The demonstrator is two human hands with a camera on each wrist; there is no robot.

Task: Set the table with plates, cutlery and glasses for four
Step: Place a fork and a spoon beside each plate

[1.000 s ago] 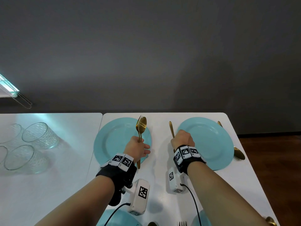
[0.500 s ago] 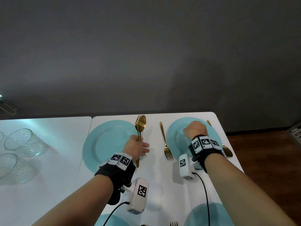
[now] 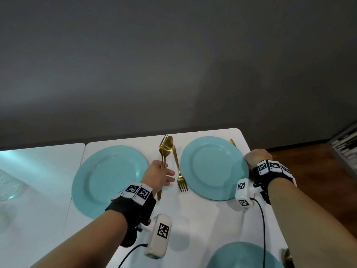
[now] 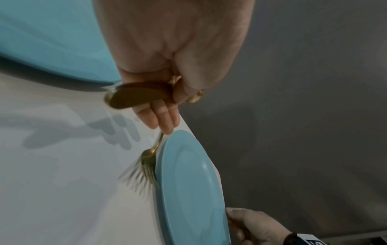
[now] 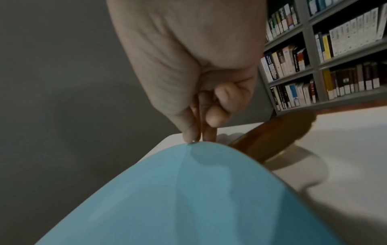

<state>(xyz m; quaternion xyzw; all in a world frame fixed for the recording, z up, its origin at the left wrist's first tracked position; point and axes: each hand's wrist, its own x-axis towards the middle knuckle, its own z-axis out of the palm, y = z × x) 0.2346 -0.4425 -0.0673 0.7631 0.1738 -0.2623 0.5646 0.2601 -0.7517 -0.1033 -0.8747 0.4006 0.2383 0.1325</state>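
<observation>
Plates: the near plate (image 3: 241, 256) sits at the near right edge of the table (image 3: 202, 219), a near spoon (image 3: 288, 256) just to its right; that place looks set apart from a glass.
Left hand: the left hand (image 3: 158, 176) still grasps a held fork (image 3: 164, 137) and held spoon (image 3: 167, 146) by their handles, three fingers straight, hovering between the two far plates.
Laid fork: the laid fork (image 3: 179, 171) now lies released on the table just left of the right plate (image 3: 212, 167), tines pointing near.
Right hand: the right hand (image 3: 257, 157) has left that fork and crossed to the right plate's right rim, fingers curled, thumb and forefinger tips together; whether they pinch the rim or the right spoon (image 3: 232, 142) I cannot tell.
Meaning: the right plate probably has its cutlery; the left plate (image 3: 108, 178) awaits the held pair.
Glass: one glass (image 3: 7, 184) shows far left, not yet placed.
</observation>
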